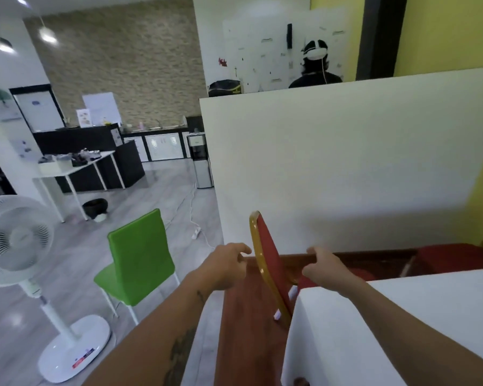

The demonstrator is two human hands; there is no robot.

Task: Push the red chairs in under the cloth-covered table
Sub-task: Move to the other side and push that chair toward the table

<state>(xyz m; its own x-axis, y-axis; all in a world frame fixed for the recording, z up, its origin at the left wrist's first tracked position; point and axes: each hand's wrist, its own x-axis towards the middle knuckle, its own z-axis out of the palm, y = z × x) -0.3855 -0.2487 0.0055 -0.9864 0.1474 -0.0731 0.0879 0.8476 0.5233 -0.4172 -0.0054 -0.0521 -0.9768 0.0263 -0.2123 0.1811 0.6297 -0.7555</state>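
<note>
A red chair with a gold frame stands edge-on in front of me, its backrest upright. Its seat reaches under the left edge of the white cloth-covered table at the lower right. My left hand hovers just left of the backrest with curled, parted fingers, the fingertips close to the gold frame. My right hand is just right of the backrest, above the seat, fingers also parted and holding nothing. A second red chair sits at the table's far side on the right.
A white partition wall rises right behind the chairs. A green chair and a white standing fan stand to the left on the grey floor. A power strip with cables lies on the floor. A person wearing a headset is behind the partition.
</note>
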